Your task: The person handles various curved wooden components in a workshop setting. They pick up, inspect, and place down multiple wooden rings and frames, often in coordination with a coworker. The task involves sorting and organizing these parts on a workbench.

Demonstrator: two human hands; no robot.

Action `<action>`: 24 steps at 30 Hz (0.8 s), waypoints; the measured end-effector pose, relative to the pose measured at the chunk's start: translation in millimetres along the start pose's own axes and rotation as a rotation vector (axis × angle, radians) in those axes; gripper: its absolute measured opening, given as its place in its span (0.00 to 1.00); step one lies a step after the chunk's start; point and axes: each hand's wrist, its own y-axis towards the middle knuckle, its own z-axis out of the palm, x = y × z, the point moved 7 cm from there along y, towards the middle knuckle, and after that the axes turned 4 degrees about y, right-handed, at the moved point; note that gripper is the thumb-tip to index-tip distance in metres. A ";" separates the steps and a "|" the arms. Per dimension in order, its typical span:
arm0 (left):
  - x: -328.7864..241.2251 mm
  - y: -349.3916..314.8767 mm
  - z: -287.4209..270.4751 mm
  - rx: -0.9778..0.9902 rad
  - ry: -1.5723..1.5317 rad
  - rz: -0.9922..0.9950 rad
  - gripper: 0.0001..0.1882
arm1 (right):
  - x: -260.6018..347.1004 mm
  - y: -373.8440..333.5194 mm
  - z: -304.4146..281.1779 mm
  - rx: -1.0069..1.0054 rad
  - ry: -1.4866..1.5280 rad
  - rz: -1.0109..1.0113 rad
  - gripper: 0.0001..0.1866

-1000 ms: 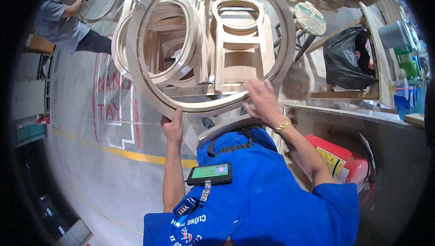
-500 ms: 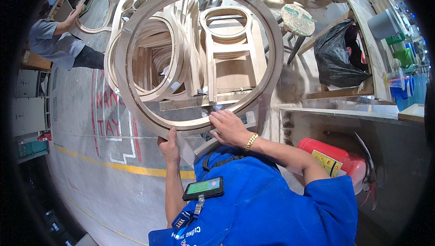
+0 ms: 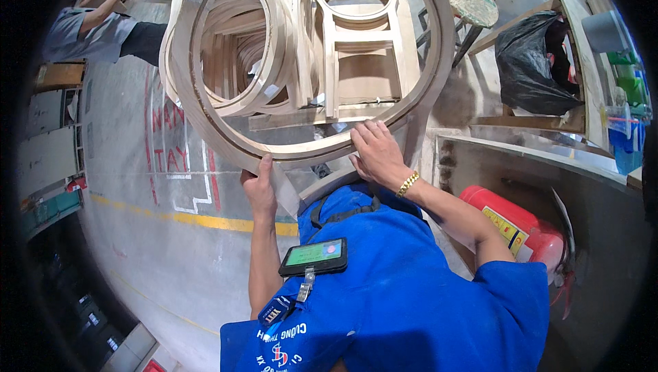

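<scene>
The frame [image 3: 312, 155], a wide ring of pale wood with a thin dark groove, is before the person's waist [image 3: 373, 235]. The left hand [image 3: 260, 188] grips its lower left, thumb on top; the right hand [image 3: 380, 155] rests loosely open on its lower right.

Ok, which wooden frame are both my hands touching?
The large round frame closest to you: your left hand grips it and your right hand lies on it. Neither hand is on the stacked frames or oval-topped frame beyond it.

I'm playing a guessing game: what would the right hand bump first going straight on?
The right hand, touching the round frame, would probably meet the pale plank beyond it; depth is unclear.
</scene>
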 end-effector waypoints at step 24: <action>11.7 25.7 6.4 0.043 -0.009 -0.005 0.22 | -39.6 9.5 0.0 -0.039 0.152 0.042 0.15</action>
